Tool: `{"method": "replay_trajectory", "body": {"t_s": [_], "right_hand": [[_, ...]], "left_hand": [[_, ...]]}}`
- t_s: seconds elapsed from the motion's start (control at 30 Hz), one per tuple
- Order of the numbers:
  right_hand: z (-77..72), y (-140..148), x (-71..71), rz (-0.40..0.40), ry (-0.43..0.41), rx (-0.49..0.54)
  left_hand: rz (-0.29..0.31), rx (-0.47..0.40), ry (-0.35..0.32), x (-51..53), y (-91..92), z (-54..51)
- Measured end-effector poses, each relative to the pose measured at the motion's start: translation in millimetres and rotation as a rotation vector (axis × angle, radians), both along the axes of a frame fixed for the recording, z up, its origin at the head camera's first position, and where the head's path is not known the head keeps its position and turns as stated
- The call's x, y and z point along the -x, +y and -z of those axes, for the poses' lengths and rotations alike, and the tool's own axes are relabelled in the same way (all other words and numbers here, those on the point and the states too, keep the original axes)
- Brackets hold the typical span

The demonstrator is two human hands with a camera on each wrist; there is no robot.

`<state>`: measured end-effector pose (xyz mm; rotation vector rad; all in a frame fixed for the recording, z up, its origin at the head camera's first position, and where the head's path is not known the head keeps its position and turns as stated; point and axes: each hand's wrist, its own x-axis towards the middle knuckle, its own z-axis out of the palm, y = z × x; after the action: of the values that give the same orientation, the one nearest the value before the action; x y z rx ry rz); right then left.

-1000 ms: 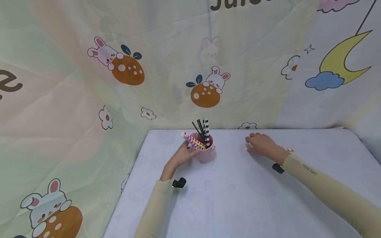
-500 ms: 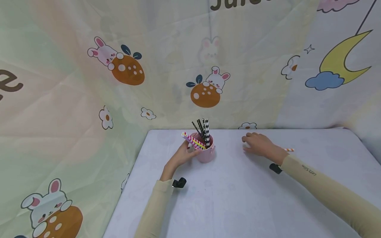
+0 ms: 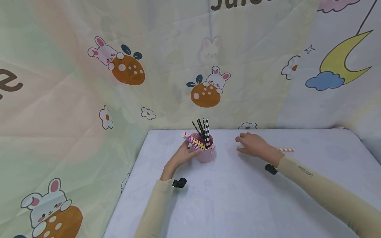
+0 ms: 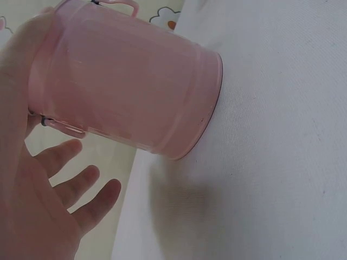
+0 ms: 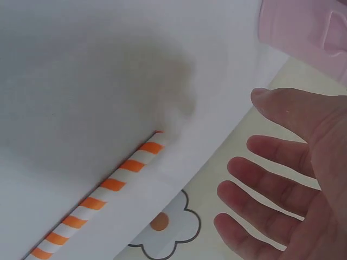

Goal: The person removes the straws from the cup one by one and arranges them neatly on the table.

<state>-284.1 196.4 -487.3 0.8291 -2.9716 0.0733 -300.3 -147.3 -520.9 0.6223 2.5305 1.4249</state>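
Note:
In the head view my left hand (image 3: 181,156) holds a small pink bucket (image 3: 206,156) by its left side near the rim. The left wrist view has the thumb lying along the bucket wall (image 4: 130,81), with the other fingers spread apart from it. Black-and-white paper straws (image 3: 207,134) stand in the bucket, and pink- and yellow-striped straws (image 3: 194,140) lean left over its rim. My right hand (image 3: 253,144) hovers right of the bucket, holding nothing, fingers apart in the right wrist view. An orange-and-white striped straw (image 5: 103,193) lies on the table below it, partly hidden by the hand in the head view.
Both items are on a white-covered table (image 3: 226,198). A printed cloth backdrop (image 3: 166,86) with rabbits and flowers rises directly behind the table's back edge and along its left side.
My right hand has moved left, toward the bucket, uncovering more of the orange-striped straw's right end. My left hand and the bucket have stayed in place.

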Motion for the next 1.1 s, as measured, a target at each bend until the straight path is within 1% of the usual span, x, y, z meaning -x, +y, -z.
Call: {"method": "replay_trajectory", "body": {"t_s": [0.17, 0.4, 0.47, 0.53, 0.7, 0.9, 1.1], "right_hand": [[-8.5, -10.9, -1.9, -0.001, -0.015, 0.002], [-23.7, -29.3, -5.0, 0.006, -0.09, 0.057], [-26.3, -33.9, -5.4, 0.006, -0.095, 0.057], [-29.9, -38.4, -7.3, -0.005, -0.083, 0.07], [-36.7, -48.0, -12.9, -0.047, -0.019, 0.12], [-40.5, -57.3, -13.3, -0.051, -0.026, 0.142], [-43.0, -65.4, -13.4, -0.063, -0.014, 0.214]], "left_hand": [[-0.003, 0.014, -0.004, 0.2, -0.1, -0.2], [-0.002, 0.017, -0.005, 1.8, -0.4, 0.1], [0.0, 0.012, -0.004, 2.1, -0.4, 0.6], [-0.001, 0.009, -0.003, 2.1, -0.4, 1.0], [0.005, 0.007, 0.011, 2.7, -0.2, 2.1], [0.005, -0.001, 0.009, 1.2, 0.1, 1.7], [-0.007, -0.008, -0.018, -1.2, 0.6, -0.3]]}}
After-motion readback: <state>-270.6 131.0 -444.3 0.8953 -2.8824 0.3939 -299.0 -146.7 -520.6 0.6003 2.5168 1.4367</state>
